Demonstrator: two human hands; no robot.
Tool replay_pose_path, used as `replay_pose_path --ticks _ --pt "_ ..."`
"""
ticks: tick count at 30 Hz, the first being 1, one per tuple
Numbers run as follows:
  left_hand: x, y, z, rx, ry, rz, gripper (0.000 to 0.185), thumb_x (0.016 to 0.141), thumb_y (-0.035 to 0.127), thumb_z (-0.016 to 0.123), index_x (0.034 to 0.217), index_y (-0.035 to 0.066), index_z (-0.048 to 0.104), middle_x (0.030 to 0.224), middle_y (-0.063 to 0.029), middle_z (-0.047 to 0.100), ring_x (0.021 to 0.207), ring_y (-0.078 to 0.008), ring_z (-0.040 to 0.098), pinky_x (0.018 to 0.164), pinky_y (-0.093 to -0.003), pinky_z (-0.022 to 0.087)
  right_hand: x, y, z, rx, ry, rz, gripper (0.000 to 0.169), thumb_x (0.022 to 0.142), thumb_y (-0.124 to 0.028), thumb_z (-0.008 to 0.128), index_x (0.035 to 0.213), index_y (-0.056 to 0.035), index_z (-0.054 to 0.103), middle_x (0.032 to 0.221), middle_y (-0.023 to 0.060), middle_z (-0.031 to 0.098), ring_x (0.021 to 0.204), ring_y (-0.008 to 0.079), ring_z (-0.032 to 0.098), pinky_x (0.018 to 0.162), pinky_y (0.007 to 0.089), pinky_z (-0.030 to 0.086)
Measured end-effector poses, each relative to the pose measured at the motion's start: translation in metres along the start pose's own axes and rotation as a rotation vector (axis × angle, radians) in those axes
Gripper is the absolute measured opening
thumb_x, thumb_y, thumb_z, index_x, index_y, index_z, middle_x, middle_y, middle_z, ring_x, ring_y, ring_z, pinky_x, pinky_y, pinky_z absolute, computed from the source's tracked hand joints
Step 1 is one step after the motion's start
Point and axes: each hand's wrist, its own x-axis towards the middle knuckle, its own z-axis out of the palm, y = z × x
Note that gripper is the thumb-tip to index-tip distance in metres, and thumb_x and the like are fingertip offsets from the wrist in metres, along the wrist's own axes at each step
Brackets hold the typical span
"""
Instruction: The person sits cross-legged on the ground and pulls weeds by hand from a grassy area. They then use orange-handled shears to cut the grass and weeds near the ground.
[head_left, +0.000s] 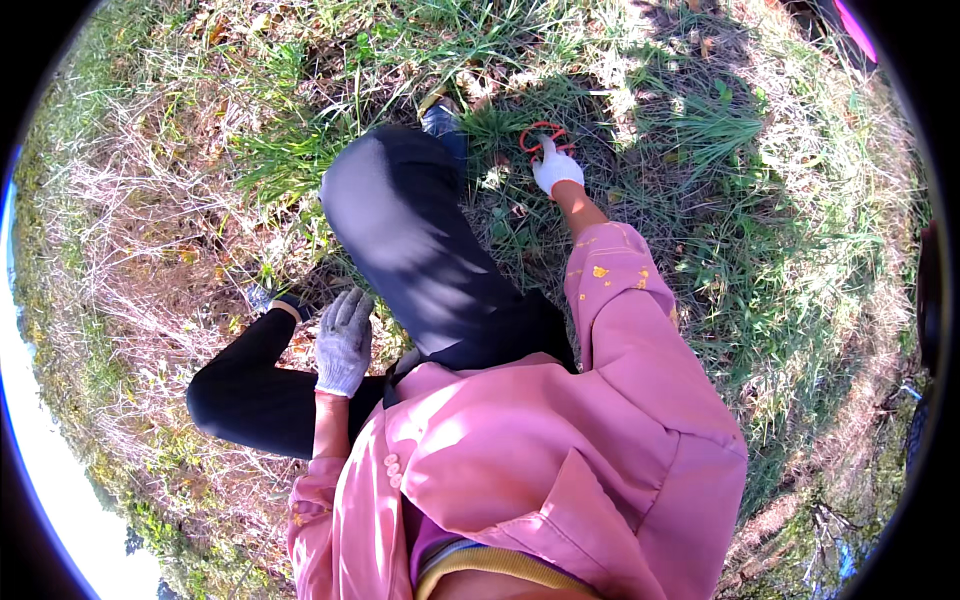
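My right hand, in a white knit glove with an orange cuff, reaches down to the grass at upper centre. It is at a red-orange looped thing on the ground, perhaps scissor or shear handles; blades cannot be made out. Whether the fingers grip it or only touch it cannot be told. My left hand, in a greyish, soiled knit glove, rests by my dark-trousered leg with the fingers extended and close together. Nothing shows in it.
Green grass tufts grow beside my bent knee, with dry stalks at the left. My dark shoe stands just left of the red-orange thing. A dark object with a bright pink edge shows at the upper right rim.
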Motion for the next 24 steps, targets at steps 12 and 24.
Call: replay_pose_path --ticks 12,24 --pt "-0.033 0.001 0.050 -0.006 -0.337 -0.146 0.023 0.086 0.019 0.056 0.107 0.014 0.061 0.102 -0.0113 0.068 0.094 -0.0304 0.067 0.082 -0.0436 0.051 -0.049 0.025 0.029 -0.104 -0.160 0.152 0.042 0.093 -0.045 0.048 0.126 -0.0180 0.049 0.100 0.0213 0.070 0.090 0.0418 0.068 0.078 0.0536 0.052" --pt "-0.025 0.001 0.063 0.075 -0.346 -0.052 0.015 0.086 0.025 0.059 0.091 0.011 0.062 0.095 -0.0091 0.068 0.086 -0.0305 0.069 0.073 -0.0447 0.055 -0.045 0.109 0.035 1.526 -0.259 0.628 0.008 0.083 -0.017 0.066 0.086 -0.0106 0.062 0.076 0.0046 0.061 0.061 0.0194 0.058 0.056 0.0317 0.046"
